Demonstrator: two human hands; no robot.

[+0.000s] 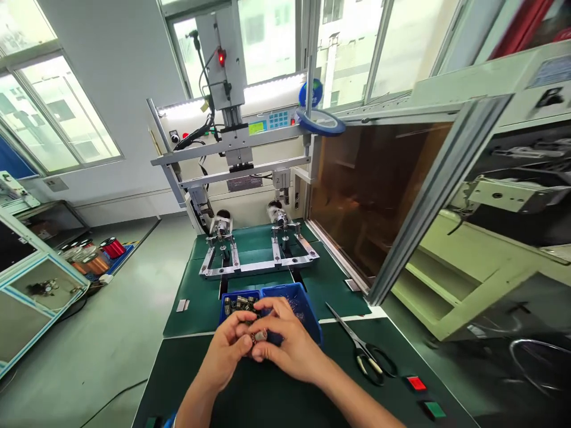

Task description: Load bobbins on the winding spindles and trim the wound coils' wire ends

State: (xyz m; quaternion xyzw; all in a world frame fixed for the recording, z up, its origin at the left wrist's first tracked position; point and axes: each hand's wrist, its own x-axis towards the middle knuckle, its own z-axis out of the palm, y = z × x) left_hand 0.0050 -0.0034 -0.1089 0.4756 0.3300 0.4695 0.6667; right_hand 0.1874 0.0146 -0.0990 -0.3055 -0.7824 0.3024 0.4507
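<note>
Left grip [226, 352], right grip [289, 340] clamped on cylinder [260, 336]; blue bin [222, 309] holds seemingly metallic parts [242, 302].

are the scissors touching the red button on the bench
Apart: the head view shows bare green bench top between the scissors' black handles and the red button.

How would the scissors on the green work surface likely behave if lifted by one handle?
The scissors would probably feel stiff, given their long metal blades. They might swing open, as the halves appear pivoted. Pushed, they'd likely slide rather than roll, since they lie flat on the work surface.
</note>
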